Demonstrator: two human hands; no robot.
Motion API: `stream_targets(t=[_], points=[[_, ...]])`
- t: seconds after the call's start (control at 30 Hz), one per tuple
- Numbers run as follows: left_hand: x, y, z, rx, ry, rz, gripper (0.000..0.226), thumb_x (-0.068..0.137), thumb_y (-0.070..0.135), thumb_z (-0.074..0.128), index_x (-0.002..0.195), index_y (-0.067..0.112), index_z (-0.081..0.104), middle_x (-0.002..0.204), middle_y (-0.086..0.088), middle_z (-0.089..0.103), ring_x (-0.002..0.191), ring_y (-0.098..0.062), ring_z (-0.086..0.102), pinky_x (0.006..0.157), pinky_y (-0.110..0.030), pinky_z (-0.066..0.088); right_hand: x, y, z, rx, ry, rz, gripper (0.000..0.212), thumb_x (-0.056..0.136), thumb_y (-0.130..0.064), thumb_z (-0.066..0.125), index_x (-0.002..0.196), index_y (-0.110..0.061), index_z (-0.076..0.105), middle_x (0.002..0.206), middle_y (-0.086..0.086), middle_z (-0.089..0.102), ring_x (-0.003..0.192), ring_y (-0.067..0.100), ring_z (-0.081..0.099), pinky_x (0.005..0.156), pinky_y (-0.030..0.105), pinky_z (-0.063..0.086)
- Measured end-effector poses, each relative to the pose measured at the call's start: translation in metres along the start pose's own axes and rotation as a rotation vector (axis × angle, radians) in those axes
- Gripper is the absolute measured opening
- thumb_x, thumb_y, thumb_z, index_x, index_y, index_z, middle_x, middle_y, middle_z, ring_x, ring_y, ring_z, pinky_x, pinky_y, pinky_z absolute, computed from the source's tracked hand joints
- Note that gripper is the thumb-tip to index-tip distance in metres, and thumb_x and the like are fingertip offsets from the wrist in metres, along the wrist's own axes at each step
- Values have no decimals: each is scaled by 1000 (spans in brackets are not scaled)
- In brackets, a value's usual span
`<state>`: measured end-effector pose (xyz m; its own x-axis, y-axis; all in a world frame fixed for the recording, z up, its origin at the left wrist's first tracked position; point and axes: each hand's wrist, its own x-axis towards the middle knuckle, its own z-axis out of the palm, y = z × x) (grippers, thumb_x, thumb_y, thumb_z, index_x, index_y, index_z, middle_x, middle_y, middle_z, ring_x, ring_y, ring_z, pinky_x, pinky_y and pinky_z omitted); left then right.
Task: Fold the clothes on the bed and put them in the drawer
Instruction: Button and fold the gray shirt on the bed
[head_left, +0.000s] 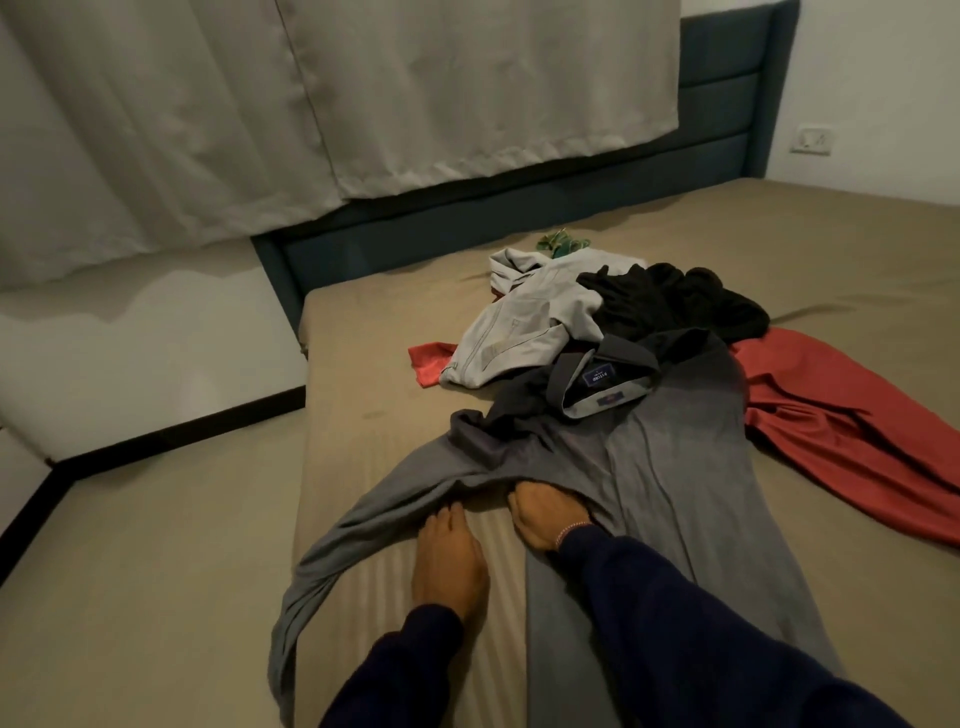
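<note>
A grey collared shirt (670, 467) lies spread along the bed (779, 223), its collar with a blue label pointing away from me. Its left sleeve (332, 535) trails toward the bed's near left edge. My left hand (449, 561) lies flat on the sheet with its fingertips at the sleeve's edge. My right hand (545, 512) has its fingers tucked under the shirt's fabric where the sleeve joins the body; whether they grip it is hidden. Beyond the shirt lies a pile: light grey trousers (511, 332), a black garment (675, 301) and a red garment (852, 431).
A small green item (563, 243) lies at the far end of the pile. A dark blue headboard (727, 83) and bed frame run along the far side under pale curtains (311, 104). The floor (130, 571) is to the left. A wall socket (811, 140) is at right.
</note>
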<state>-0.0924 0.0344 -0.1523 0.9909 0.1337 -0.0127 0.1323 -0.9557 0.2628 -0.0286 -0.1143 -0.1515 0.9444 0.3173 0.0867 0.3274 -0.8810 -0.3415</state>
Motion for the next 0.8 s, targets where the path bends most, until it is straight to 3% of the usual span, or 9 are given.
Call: stream_targets(t=[0.17, 0.3, 0.37, 0.43, 0.5, 0.6, 0.67, 0.73, 0.8], points=[[51, 14, -19, 80, 108, -232, 39, 95, 47, 50, 108, 15, 67, 105, -7, 66, 98, -27, 61, 88, -45, 53, 6, 9, 22, 248, 178, 151, 21, 101, -16, 48, 103, -7, 66, 101, 13, 68, 90, 26, 64, 85, 27, 49], [81, 52, -43, 39, 315, 43, 36, 100, 41, 44, 103, 16, 70, 100, -8, 67, 92, -29, 61, 81, -39, 49, 8, 12, 16, 421, 186, 201, 19, 102, -25, 50, 109, -10, 60, 109, 10, 66, 94, 25, 61, 80, 27, 45], [90, 64, -34, 22, 140, 144, 63, 101, 52, 18, 123, 12, 62, 123, -14, 60, 113, -32, 56, 95, -40, 40, 8, 18, 9, 649, 194, 241, 30, 104, -30, 49, 128, -15, 58, 119, -4, 59, 104, 18, 58, 89, 29, 47], [105, 55, -6, -24, -21, 152, 118, 77, 81, -21, 131, 7, 54, 134, -16, 52, 123, -35, 49, 104, -44, 35, 13, 30, -4, 1034, 283, 335, 38, 105, -33, 49, 140, -20, 54, 128, -11, 56, 116, 13, 55, 103, 32, 45], [105, 50, 24, 6, 96, 223, 119, 76, 75, -30, 107, 9, 64, 98, -11, 56, 101, -38, 59, 86, -47, 43, 16, 45, -17, 1525, 283, 448, 38, 105, -37, 46, 140, -27, 56, 134, -4, 63, 124, 17, 59, 111, 44, 44], [44, 87, 1, 99, 300, 361, 58, 106, 36, 21, 68, 17, 61, 63, -4, 48, 61, -22, 59, 55, -38, 44, 7, 54, -38, 1821, 175, 518, 42, 106, -44, 42, 142, -24, 54, 133, 3, 66, 121, 23, 63, 103, 42, 53], [6, 95, -13, 199, 216, 450, 26, 89, 25, 60, 64, 17, 63, 64, -5, 62, 60, -22, 61, 53, -35, 45, 3, 53, -47, 1878, 159, 542, 43, 105, -44, 45, 136, -19, 59, 130, 8, 68, 119, 29, 65, 99, 46, 54], [-20, 83, -24, 197, 85, 406, 22, 80, 29, 68, 62, 19, 59, 65, -3, 64, 61, -20, 62, 49, -30, 38, -2, 50, -51, 1967, 165, 583, 51, 102, -53, 44, 134, -16, 61, 132, 13, 66, 122, 33, 62, 106, 52, 48], [-24, 66, -36, 72, 202, 349, 35, 69, 39, 67, 49, 19, 47, 47, 0, 53, 42, -16, 52, 38, -25, 28, -11, 51, -53, 2083, 167, 613, 70, 98, -68, 35, 138, -14, 58, 136, 15, 63, 127, 34, 58, 111, 52, 42]])
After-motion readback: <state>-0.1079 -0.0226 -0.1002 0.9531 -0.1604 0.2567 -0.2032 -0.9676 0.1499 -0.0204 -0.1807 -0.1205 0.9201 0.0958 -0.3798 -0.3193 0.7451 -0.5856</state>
